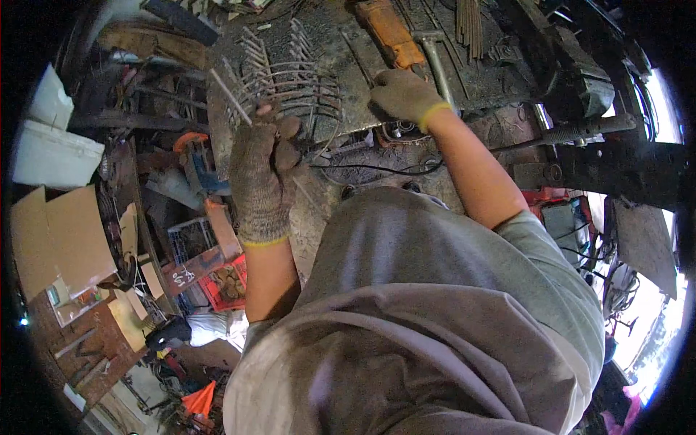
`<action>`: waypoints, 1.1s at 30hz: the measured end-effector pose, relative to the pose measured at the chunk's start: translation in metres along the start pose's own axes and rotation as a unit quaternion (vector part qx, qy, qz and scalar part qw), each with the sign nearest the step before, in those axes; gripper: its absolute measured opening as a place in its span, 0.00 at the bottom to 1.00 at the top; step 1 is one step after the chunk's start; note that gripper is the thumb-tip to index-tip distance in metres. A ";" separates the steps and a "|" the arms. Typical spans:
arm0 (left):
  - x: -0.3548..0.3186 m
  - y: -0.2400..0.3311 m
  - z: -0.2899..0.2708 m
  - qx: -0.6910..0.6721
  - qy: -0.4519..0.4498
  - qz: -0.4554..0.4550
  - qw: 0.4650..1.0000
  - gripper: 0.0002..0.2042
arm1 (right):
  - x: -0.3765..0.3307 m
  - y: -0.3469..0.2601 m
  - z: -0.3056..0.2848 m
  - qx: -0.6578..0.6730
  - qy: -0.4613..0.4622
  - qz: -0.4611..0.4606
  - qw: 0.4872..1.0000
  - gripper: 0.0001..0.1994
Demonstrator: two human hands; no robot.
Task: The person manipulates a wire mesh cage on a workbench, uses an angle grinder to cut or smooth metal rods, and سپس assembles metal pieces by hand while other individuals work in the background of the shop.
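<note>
Left hand [262,170] clamped on thin metal rod [230,96] — wire rack [290,83] just beyond it. Right hand [402,96] flat on desk [326,36], fingers together — orange grinder [389,32] just beyond.

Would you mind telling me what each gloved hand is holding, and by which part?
The left hand grips a thin metal rod by its lower end. The right hand rests on the workbench, holding nothing visible.

The gloved left hand [262,163] grips a thin metal rod [230,96] above a bent wire rack [290,83] on the counter [348,43]. The gloved right hand [403,96] rests on the counter beside a hammer [435,61] and an orange grinder [389,32].
</note>
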State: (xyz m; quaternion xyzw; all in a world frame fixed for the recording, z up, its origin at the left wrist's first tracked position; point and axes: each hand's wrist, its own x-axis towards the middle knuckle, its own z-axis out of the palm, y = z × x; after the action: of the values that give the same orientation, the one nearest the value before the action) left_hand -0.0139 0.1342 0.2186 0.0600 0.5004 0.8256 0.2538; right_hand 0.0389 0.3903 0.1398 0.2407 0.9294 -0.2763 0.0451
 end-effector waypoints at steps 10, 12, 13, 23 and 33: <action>0.049 -0.041 0.040 -0.181 -0.105 -0.128 0.969 0.14 | -0.078 0.015 -0.018 0.452 -0.134 -0.126 0.873 0.23; 0.053 -0.047 0.044 -0.137 -0.102 -0.124 0.977 0.14 | -0.082 0.009 -0.015 0.381 -0.097 -0.146 0.908 0.23; 0.061 -0.049 0.041 -0.155 -0.118 -0.145 0.970 0.13 | -0.079 0.016 -0.011 0.327 -0.057 -0.238 0.913 0.22; 0.079 -0.060 0.040 -0.171 -0.212 -0.187 0.944 0.13 | -0.093 0.011 -0.022 0.382 -0.072 -0.152 0.909 0.24; 0.074 -0.031 0.052 -0.103 -0.167 -0.098 0.976 0.11 | -0.088 0.032 0.000 0.336 -0.047 -0.318 0.885 0.20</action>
State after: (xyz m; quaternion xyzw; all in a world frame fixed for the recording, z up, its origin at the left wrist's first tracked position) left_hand -0.0485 0.2228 0.2057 0.1217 0.3664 0.8223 0.4181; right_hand 0.1316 0.3764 0.1438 -0.0803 0.8041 -0.5828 -0.0856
